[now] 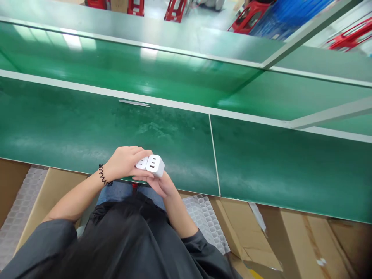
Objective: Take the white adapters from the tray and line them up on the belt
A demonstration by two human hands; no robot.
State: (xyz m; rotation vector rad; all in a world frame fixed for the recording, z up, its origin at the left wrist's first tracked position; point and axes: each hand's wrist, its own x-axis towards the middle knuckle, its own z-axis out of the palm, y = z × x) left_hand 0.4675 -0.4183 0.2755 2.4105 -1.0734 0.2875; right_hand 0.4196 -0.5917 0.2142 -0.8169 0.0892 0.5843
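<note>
Both my hands meet at the near edge of the green table [87,128]. My right hand [159,185] lies palm up under a white charger block [155,164] and grips it. My left hand [125,162], with a black coil band at the wrist, curls its fingers over a second white piece [141,163] pressed against the block's left side. Two dark ports show on the block's face.
A thin metal strip, perhaps tweezers [134,103], lies on the table's far rail. Cardboard boxes [247,228] and clear blister trays [207,221] stand on the floor by my knees. Red stools [248,17] stand beyond the bench.
</note>
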